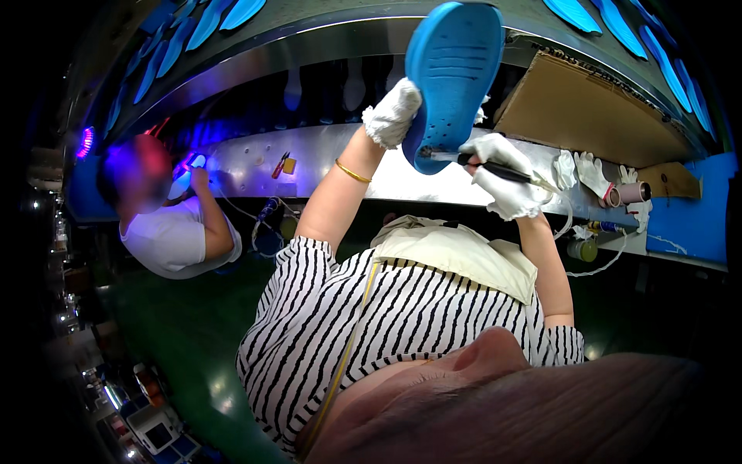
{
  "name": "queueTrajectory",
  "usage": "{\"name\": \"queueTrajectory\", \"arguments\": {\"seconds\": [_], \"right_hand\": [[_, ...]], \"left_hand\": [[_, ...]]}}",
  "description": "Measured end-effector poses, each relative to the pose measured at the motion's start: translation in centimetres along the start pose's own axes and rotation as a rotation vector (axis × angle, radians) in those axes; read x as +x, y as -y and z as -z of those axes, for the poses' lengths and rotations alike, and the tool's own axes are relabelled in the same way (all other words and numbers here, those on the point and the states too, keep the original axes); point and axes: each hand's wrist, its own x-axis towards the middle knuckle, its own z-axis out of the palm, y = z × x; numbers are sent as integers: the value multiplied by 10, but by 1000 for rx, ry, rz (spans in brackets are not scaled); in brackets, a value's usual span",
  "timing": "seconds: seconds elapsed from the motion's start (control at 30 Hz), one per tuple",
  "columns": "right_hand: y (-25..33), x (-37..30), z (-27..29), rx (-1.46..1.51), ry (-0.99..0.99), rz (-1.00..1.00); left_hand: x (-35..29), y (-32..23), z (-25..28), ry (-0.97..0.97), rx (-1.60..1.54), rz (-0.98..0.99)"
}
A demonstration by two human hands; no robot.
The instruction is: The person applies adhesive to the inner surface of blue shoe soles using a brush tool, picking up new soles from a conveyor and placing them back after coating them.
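In the head view a blue shoe sole (456, 77) is tilted up in front of me, ridges and small holes on the face I see. My left hand (394, 114), in a white glove, is closed around its left edge; some of the fingers are hidden behind the sole. My right hand (506, 174), gloved in white too, grips a black-handled brush (502, 168) with a thin metal neck. The brush's tip touches the sole near its lower, narrower end. A pale tube trails from beside the right hand.
A metal bench (325, 147) runs across, with a red-handled tool (279, 166) on it. At right lie spare gloves (593, 176), a thread spool (635, 192) and cardboard (591, 104). More blue soles (207, 31) lie on the conveyor beyond. A co-worker (174, 232) sits at left.
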Motion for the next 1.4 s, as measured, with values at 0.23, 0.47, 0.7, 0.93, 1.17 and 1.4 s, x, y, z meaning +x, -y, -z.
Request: {"name": "queueTrajectory", "arguments": {"seconds": [0.23,0.47,0.7,0.93,1.17,1.4], "right_hand": [[15,2,15,-46,260,-385],[2,-2,2,-42,148,-167],[14,8,10,-163,54,-107],[16,9,30,-27,135,-63],[13,8,43,-183,172,65],[8,0,50,14,-66,83]], "left_hand": [[15,5,3,-48,203,320],[32,0,-10,-193,333,555],[32,6,-7,-170,314,598],[28,4,-10,-148,313,565],[18,-12,-14,-288,231,479],[-2,-24,5,-257,-732,217]]}}
